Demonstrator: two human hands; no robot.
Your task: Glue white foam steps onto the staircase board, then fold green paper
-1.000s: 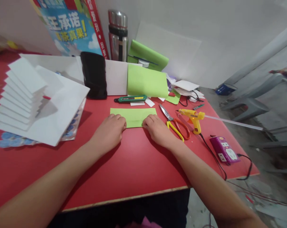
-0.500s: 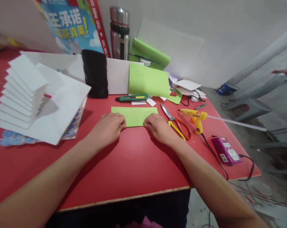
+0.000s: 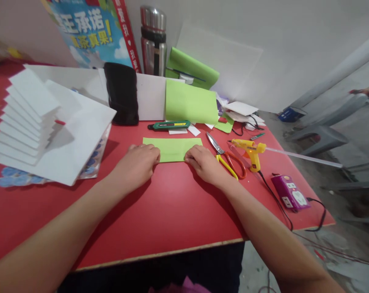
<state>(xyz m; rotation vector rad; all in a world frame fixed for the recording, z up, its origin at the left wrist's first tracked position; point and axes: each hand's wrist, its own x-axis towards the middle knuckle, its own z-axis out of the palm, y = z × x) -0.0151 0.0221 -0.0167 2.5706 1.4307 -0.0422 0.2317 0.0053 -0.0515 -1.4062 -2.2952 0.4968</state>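
Observation:
A green sheet of paper, a narrow rectangle, lies flat on the red table in front of me. Its lower left end is in the curled fingers of my left hand. At the lower right end, my right hand pinches the near edge of the same sheet. Both hands rest on the table, fingertips partly hidden. Right of my right hand lie scissors with red and yellow handles. A green utility knife lies just beyond the sheet.
A yellow glue gun with a long glue stick and a purple power strip are at the right. White sheets are stacked left. Behind stand a black phone-like object, a steel thermos and a larger green sheet.
My left hand has shifted very slightly left along the sheet's edge. My right hand keeps its place, and the view has barely moved.

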